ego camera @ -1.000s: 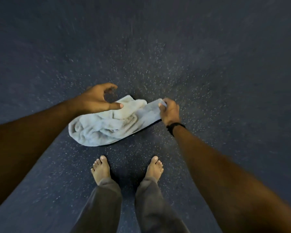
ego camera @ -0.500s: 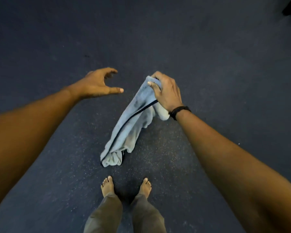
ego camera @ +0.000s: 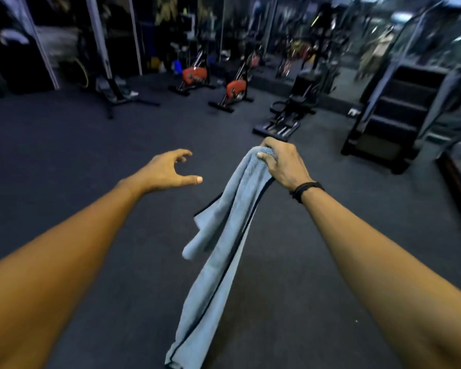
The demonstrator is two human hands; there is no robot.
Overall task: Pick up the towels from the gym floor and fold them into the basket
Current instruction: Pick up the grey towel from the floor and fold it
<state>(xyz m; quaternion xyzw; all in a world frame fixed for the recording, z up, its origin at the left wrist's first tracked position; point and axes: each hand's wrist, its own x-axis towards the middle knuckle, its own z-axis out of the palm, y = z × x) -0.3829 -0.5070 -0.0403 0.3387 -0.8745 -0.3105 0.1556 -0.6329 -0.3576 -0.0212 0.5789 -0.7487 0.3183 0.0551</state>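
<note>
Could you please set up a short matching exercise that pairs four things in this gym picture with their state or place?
Things:
1. towel
2. left hand
3. right hand
4. wristband

States or places:
A. empty, fingers spread and loosely curved
B. grips the top of the cloth
C. hangs down in long folds, light blue
D. black, around the right wrist

Pairs: 1-C, 2-A, 3-B, 4-D
</note>
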